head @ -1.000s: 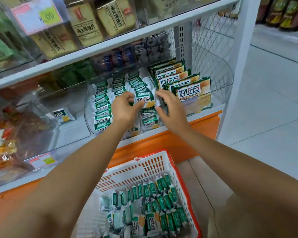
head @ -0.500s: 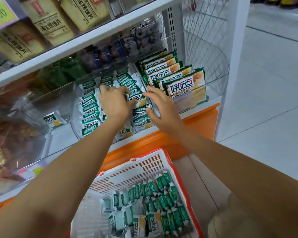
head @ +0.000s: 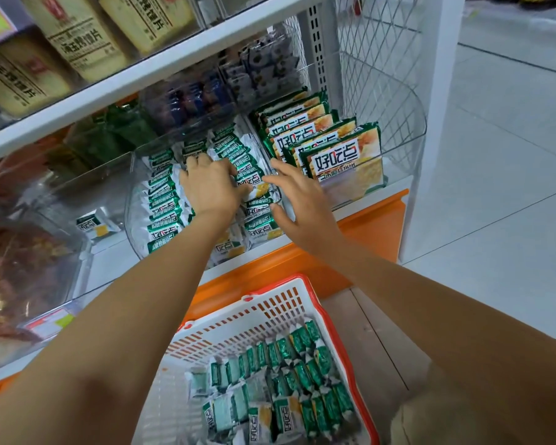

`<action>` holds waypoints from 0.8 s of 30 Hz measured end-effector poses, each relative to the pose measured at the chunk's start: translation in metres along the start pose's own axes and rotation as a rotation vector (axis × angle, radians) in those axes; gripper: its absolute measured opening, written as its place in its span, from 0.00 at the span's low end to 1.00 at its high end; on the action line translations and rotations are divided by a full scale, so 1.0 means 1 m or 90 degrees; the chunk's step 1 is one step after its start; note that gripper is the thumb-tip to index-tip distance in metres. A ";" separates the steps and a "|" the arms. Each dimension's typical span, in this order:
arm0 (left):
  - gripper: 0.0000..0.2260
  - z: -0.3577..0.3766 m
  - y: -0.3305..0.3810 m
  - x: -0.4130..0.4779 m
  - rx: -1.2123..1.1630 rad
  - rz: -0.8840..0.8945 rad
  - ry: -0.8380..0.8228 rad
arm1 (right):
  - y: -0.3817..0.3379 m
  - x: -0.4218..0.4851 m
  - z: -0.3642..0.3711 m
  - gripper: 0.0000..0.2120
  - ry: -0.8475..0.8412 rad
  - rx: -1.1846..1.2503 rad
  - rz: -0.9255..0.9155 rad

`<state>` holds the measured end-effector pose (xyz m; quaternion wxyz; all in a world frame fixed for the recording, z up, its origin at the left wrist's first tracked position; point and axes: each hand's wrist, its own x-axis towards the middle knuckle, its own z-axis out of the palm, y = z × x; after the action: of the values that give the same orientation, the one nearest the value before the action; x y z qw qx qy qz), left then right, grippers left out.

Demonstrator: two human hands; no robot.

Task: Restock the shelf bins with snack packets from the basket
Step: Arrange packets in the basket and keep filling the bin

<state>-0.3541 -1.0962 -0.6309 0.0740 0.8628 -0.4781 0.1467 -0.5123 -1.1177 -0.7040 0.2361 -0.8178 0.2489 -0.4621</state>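
Head view: left hand [head: 211, 187] lies palm down on the middle rows of snack packets [head: 162, 203] in the clear bin [head: 129, 203], fingers bent over the packet tops and thumb against a packet at its 3 o'clock. Pinching one or only pressing, cannot tell. Right hand [head: 297, 200] sits just beside it at 3 o'clock, fingers spread and straight, holding nothing, fingertips by the bin's right-hand row and wall. The hands are near each other, not touching.

Handling, as a judgement: the packets are small, light pillow wraps in slick crinkly film, probably with brittle biscuit inside. They stand on edge in rows and look ready to tip like dominoes. Take them by the flat faces or the crimped ends, a few at a time, without crushing the middle. One hand braces the row while the other slots.

Outward: big packs [head: 344, 162] of the same brand fill the next bin at 2 o'clock. A lone packet [head: 93, 224] lies in the neighbour bin at 9 o'clock. The basket [head: 254, 313] sits at 6 o'clock on the floor, with many loose packets [head: 286, 390] inside, so plenty is left to shelve.
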 end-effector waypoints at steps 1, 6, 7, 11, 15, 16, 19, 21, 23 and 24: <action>0.21 -0.001 -0.001 -0.002 -0.013 0.006 -0.003 | -0.001 -0.001 -0.001 0.20 -0.011 -0.006 0.003; 0.21 -0.006 -0.015 -0.020 -0.122 0.060 0.028 | -0.011 -0.011 -0.005 0.20 -0.034 -0.053 -0.004; 0.19 -0.007 -0.019 -0.026 -0.142 0.083 0.055 | -0.014 -0.015 -0.006 0.20 -0.023 -0.062 -0.017; 0.11 -0.007 -0.042 -0.063 -0.153 0.180 0.205 | -0.026 -0.037 -0.003 0.16 -0.045 -0.076 -0.058; 0.09 0.002 -0.068 -0.118 -0.114 0.238 0.249 | -0.022 -0.074 0.015 0.18 -0.158 -0.100 -0.036; 0.09 0.008 -0.073 -0.131 -0.119 0.250 0.228 | -0.019 -0.084 0.020 0.18 -0.189 -0.110 -0.015; 0.07 0.035 -0.094 -0.166 -0.173 0.273 0.112 | -0.015 -0.111 0.034 0.21 -0.306 -0.140 0.069; 0.07 0.059 -0.109 -0.189 -0.199 0.237 -0.007 | -0.012 -0.126 0.045 0.23 -0.379 -0.179 0.093; 0.07 0.081 -0.122 -0.212 -0.210 0.154 -0.171 | -0.006 -0.138 0.056 0.25 -0.418 -0.196 0.115; 0.06 0.091 -0.127 -0.222 -0.204 0.110 -0.258 | -0.002 -0.143 0.062 0.25 -0.432 -0.200 0.130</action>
<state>-0.3407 -0.8750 -0.7872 0.0996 0.8078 -0.5721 -0.1010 -0.5219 -1.0167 -0.8227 0.2217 -0.9214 0.3045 -0.0959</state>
